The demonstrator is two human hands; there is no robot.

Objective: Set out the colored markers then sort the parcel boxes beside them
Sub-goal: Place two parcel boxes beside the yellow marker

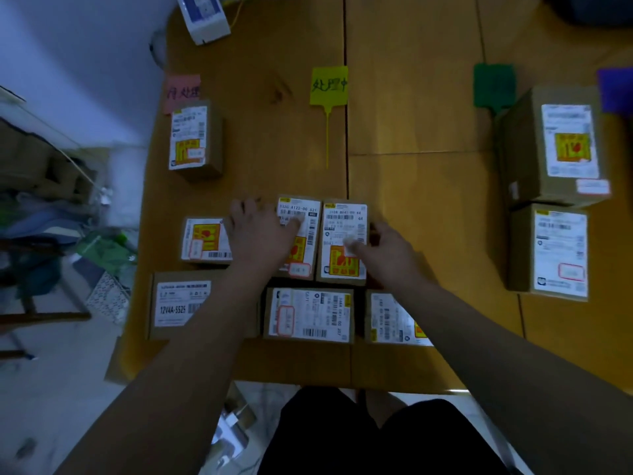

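Observation:
Four colored markers lie across the far part of the table: pink, yellow with a long tail, green and purple. One parcel box sits just below the pink marker. Two boxes stand below the green and purple markers, the far right box and the near right box. Several more boxes cluster near me. My left hand grips the middle-left box from its left side. My right hand grips the middle-right box, thumb on its label.
A white carton lies at the table's far left corner. Clutter of bags and cardboard fills the floor to the left. Other parcels lie near the front edge: a flat one, a middle one, and a right one.

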